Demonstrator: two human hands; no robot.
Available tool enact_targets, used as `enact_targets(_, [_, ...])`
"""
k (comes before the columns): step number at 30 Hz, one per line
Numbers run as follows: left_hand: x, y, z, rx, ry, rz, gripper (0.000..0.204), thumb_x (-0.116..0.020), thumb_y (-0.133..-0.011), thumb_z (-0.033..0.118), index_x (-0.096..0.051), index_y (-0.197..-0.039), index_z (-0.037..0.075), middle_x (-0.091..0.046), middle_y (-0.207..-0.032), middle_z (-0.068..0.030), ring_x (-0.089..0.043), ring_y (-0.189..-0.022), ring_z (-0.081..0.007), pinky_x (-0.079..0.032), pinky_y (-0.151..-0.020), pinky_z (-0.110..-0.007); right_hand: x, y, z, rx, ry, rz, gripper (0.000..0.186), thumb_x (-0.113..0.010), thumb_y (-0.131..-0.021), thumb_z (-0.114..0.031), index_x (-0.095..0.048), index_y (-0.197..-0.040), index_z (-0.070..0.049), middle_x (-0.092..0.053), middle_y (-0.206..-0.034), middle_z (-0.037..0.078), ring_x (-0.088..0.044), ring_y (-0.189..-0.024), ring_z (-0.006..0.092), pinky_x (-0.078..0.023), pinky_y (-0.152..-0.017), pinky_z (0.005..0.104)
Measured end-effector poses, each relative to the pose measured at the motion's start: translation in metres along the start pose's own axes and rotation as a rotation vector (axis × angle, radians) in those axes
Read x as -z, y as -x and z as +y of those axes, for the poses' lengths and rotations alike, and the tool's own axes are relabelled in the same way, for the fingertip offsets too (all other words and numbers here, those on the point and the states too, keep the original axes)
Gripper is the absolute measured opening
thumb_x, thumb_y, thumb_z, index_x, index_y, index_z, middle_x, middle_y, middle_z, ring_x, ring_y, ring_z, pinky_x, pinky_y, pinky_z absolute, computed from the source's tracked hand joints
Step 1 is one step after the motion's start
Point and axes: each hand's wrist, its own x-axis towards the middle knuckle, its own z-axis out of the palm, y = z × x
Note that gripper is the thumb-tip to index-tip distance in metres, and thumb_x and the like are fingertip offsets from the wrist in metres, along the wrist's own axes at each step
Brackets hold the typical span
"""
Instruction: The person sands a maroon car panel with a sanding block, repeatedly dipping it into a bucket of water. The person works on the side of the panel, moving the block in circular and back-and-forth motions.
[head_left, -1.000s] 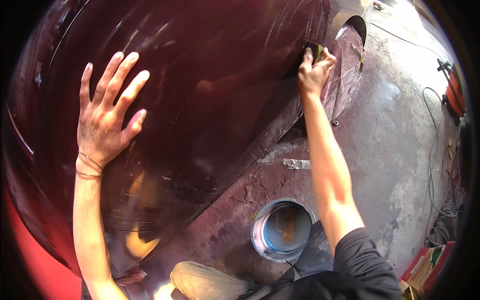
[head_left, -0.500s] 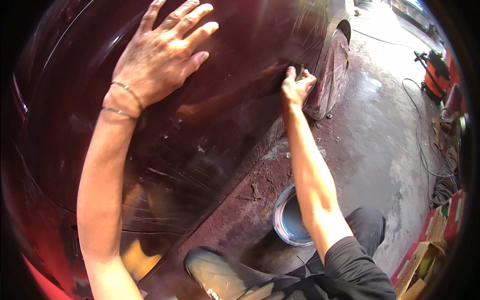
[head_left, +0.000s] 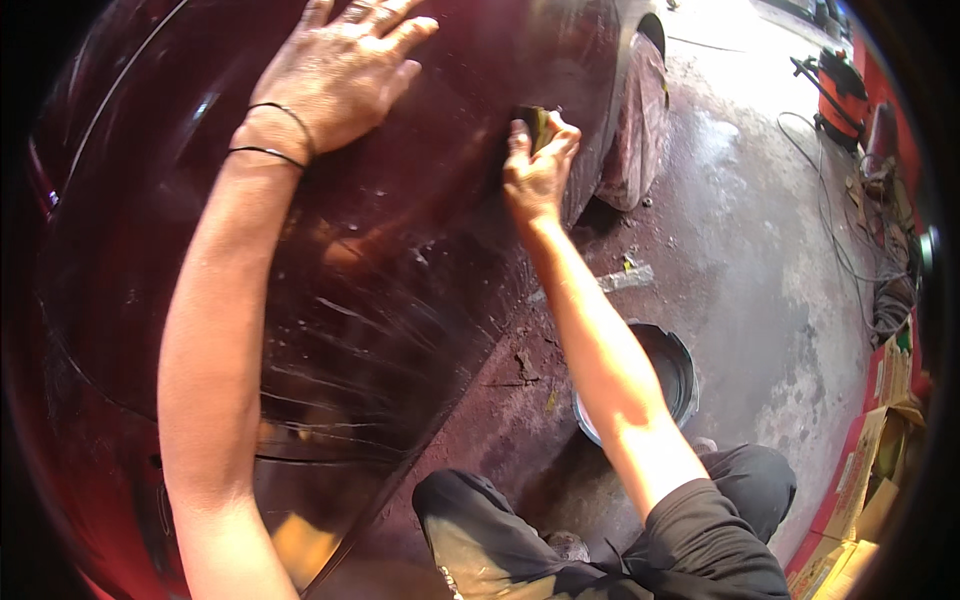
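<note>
My left hand (head_left: 345, 75) lies flat on the dark red car body panel (head_left: 440, 290), its fingers spread and partly cut off by the upper edge of the view. Two thin dark bands circle that wrist. Farther right, my right hand (head_left: 540, 180) grips a small dark and olive-yellow block (head_left: 537, 122) between thumb and fingers, against the panel near the wheel arch. What the block is made of cannot be told. The panel looks wet and shiny, with pale streaks low down.
A bucket (head_left: 676, 365) stands on the floor, partly behind my right forearm. Wrinkled sheeting (head_left: 637, 130) covers the wheel. Along the right are an orange and black vacuum cleaner (head_left: 840, 95), coiled cable (head_left: 893, 300) and cardboard boxes (head_left: 858, 480). My bent knees are close to the car.
My right hand has slid left along the panel, away from the wheel arch, and more of the block shows. The left hand stays flat. The whole view has shifted a little.
</note>
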Motion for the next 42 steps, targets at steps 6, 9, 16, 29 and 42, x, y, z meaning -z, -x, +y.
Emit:
enact_targets(6, [0.000, 0.003, -0.010, 0.026, -0.098, -0.042, 0.050, -0.060, -0.115, 0.034, -0.057, -0.164, 0.025, -0.048, -0.178, 0.0015, -0.036, -0.169, -0.0191, -0.017, -0.142, -0.054, 0.023, 0.149, -0.008, 0.157, -0.075, -0.096, 0.066, -0.080, -0.098, -0.004, -0.045, -0.153, 0.000, -0.050, -0.143, 0.032, -0.052, -0.138, 0.0497, -0.041, -0.120, 0.0595])
enact_targets(9, [0.008, 0.000, -0.006, 0.022, -0.092, -0.059, 0.052, -0.062, -0.114, 0.033, -0.057, -0.165, 0.026, -0.048, -0.178, 0.0029, -0.037, -0.169, -0.0189, -0.017, -0.143, -0.053, 0.024, 0.071, 0.043, 0.052, 0.010, 0.006, 0.056, -0.076, -0.104, -0.017, -0.048, -0.146, 0.007, -0.053, -0.138, 0.030, -0.054, -0.132, 0.0492, -0.042, -0.116, 0.0593])
enact_targets(16, [0.005, 0.004, -0.010, 0.015, -0.117, -0.098, 0.056, -0.064, -0.112, 0.030, -0.054, -0.168, 0.030, -0.044, -0.181, 0.0049, -0.034, -0.170, -0.0176, -0.012, -0.145, -0.052, 0.023, 0.083, 0.065, 0.020, 0.125, 0.053, 0.058, -0.080, -0.100, -0.018, -0.051, -0.146, 0.004, -0.058, -0.141, 0.030, -0.057, -0.132, 0.0494, -0.043, -0.115, 0.0596])
enact_targets(29, [0.013, -0.005, -0.003, -0.011, -0.069, -0.163, 0.059, -0.064, -0.110, 0.030, -0.056, -0.167, 0.021, -0.044, -0.182, 0.0012, -0.034, -0.171, -0.0220, -0.010, -0.144, -0.053, 0.041, -0.036, 0.129, -0.076, 0.252, 0.118, 0.055, -0.074, -0.105, -0.028, -0.054, -0.143, 0.006, -0.057, -0.140, 0.030, -0.057, -0.126, 0.0515, -0.044, -0.111, 0.0605])
enact_targets(42, [0.013, -0.012, 0.004, -0.047, -0.036, -0.204, 0.072, -0.069, -0.104, 0.033, -0.050, -0.172, 0.018, -0.037, -0.185, -0.0058, -0.028, -0.174, -0.0281, -0.007, -0.143, -0.056, 0.054, -0.066, 0.186, -0.139, 0.053, 0.220, 0.054, -0.077, -0.104, -0.021, -0.054, -0.146, 0.004, -0.062, -0.141, 0.031, -0.060, -0.132, 0.0499, -0.047, -0.113, 0.0574])
